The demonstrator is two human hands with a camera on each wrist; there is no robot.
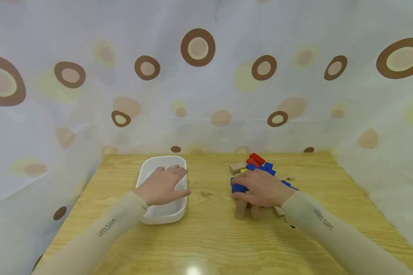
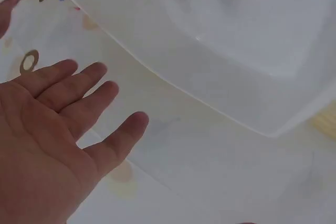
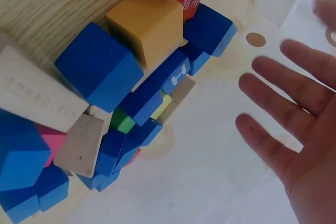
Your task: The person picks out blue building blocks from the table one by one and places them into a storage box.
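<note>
Apparently pre-grasp: right hand (image 1: 261, 188) over wooden blocks (image 3: 140, 100), left hand (image 1: 162, 186) over white tub (image 1: 165, 216), both outstretched, empty; block pinch seems due.

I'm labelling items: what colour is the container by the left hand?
The container is white, shown best in the head view.

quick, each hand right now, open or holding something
Left hand: open, holding nothing, over the white tub.
Right hand: open, fingers loosely extended, holding nothing, over the blocks.
</note>
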